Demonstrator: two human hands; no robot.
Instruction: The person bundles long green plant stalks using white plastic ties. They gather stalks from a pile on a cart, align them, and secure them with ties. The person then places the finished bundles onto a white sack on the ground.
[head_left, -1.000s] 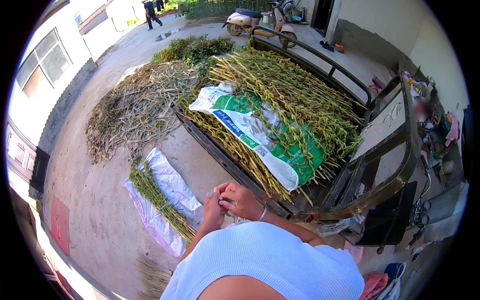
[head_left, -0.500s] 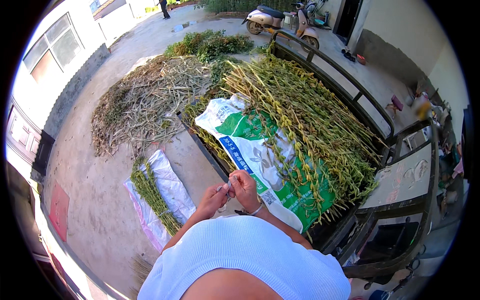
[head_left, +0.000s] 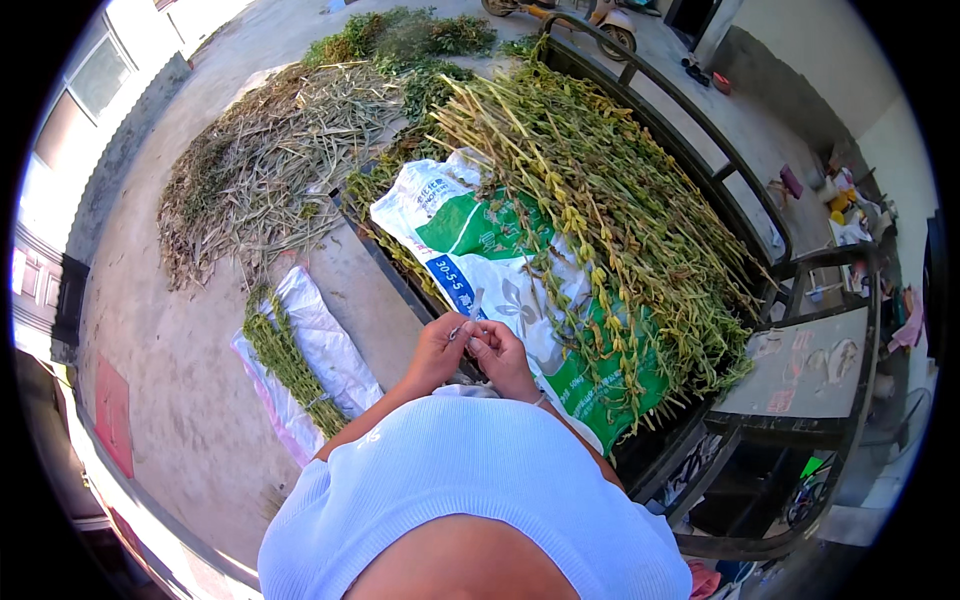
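My left hand (head_left: 438,348) and my right hand (head_left: 502,358) meet in front of my chest, the fingers of both pinched together. Between them a thin pale grey strip (head_left: 477,302) sticks up; its lower part is hidden by the fingers. A ring shows on the left hand. Just beyond the hands lies a green, white and blue woven sack (head_left: 480,222), spread flat on the bed of a dark metal cart. Long cut stalks with yellow-green pods (head_left: 610,220) are heaped over the sack's right side.
A tied bundle of green stalks (head_left: 285,360) rests on a white sheet (head_left: 325,325) on the concrete floor at left. Dry stalks (head_left: 270,160) cover the ground farther off. The cart's rail (head_left: 700,110) runs along the far right, and a parked scooter (head_left: 615,30) stands behind it.
My view has tilted down a little. The hands remain together at the chest, with fingers shifted, and the pale strip now stands out upward between them.
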